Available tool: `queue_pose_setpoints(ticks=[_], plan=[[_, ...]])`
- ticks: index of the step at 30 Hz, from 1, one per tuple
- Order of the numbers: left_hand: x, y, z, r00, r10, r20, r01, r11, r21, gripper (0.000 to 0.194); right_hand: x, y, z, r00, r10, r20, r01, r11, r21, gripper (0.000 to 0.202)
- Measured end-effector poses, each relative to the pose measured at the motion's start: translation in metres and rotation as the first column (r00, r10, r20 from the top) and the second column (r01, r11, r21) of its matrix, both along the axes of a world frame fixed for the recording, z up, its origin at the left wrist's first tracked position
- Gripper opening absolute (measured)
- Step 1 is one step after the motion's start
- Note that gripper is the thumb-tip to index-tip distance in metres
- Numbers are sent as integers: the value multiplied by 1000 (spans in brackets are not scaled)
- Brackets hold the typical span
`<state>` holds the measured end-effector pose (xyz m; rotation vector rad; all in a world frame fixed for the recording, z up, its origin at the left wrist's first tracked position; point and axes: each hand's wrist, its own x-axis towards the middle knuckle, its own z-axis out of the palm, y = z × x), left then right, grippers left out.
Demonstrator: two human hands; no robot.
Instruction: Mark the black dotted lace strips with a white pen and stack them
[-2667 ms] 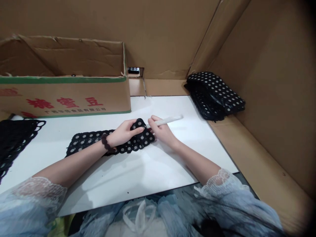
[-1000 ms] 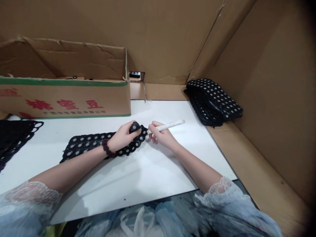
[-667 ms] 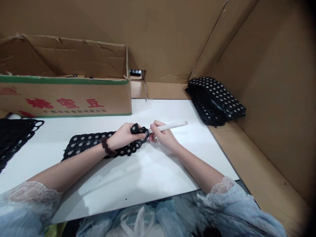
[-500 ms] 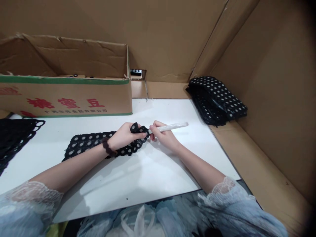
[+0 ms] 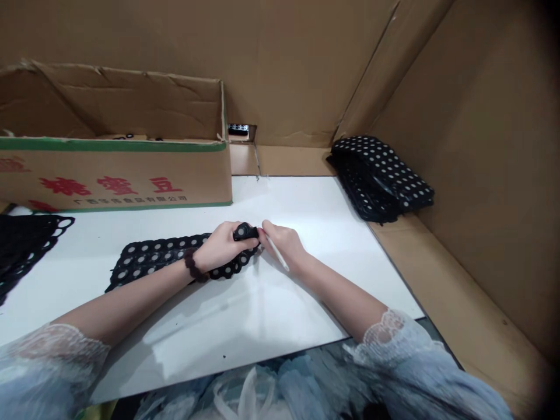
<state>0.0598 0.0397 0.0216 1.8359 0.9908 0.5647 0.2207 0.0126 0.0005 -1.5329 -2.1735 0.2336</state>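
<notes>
Black openwork mesh (image 5: pixel 30 248) over at nine o'clock, taking the clock from where the hands meet, and it runs right off the edge of view. Round to ten o'clock: an open cardboard carton (image 5: pixel 131 175), green edging, red Chinese characters across the front, small black bits just showing inside. Below it, lying on the white worktop (image 5: pixel 245 344), here's the black dotted strip (image 5: pixel 144 256), running from nine o'clock in to the centre, its right end curled up. And there's the left hand (image 5: pixel 221 245), dark brown band (image 5: pixel 195 266) on the wrist, thumb and fingers pinching that curled end! At twelve, a small dotted item (image 5: pixel 238 129) shows through a hole in the cardboard wall (image 5: pixel 297 70). Into the right hand (image 5: pixel 284 242) we go: fingers pinching a slim white pen-like tool (image 5: pixel 279 254), tail towards five o'clock, tip hidden by the strip's end, so whether it touches, I can't tell. And at two o'clock, a folded black dotted bundle (image 5: pixel 389 169) sits beside the cardboard side panel (image 5: pixel 476 146).
</notes>
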Motion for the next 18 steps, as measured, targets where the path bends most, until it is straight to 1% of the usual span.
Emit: queue_pose_setpoints(ticks=[2, 5, 7, 9, 11, 13, 14, 16, 17, 18], plan=[[-1, 3, 2, 999, -20, 33, 22, 998, -60, 19, -1, 1, 2, 997, -39, 63, 37, 999, 35, 25], [-3, 8, 2, 994, -18, 107, 36, 985, -169, 23, -2, 1, 6, 994, -64, 87, 58, 996, 68, 27], [-5, 10, 2, 986, -11, 168, 53, 967, -248, 25, -4, 1, 7, 995, -79, 61, 74, 994, 79, 27], [-6, 12, 1, 981, -11, 193, 68, 955, -290, 26, -3, 1, 8, 997, -78, -5, 78, 995, 61, 26], [-5, 11, -1, 989, -38, 143, 74, 965, -250, 25, 1, 1, 8, 992, -34, -123, 33, 999, -12, 26], [-4, 9, -2, 995, -78, 58, 86, 986, -144, 26, 12, 3, 9, 960, -15, -280, -4, 998, -67, 27], [-3, 8, -3, 996, -89, 26, 91, 993, -78, 27, 19, 5, 10, 934, -37, -354, 15, 998, -64, 27], [-2, 8, -4, 998, -64, 12, 63, 997, 39, 27, 36, 10, 13, 886, -139, -442, 155, 988, 0, 25], [-3, 8, -5, 999, -37, 22, 35, 997, 70, 30, 45, 13, 14, 875, -196, -443, 237, 971, 38, 22], [-3, 8, -6, 999, -13, 35, 10, 997, 81, 35, 53, 16, 15, 883, -237, -406, 288, 955, 67, 20]])
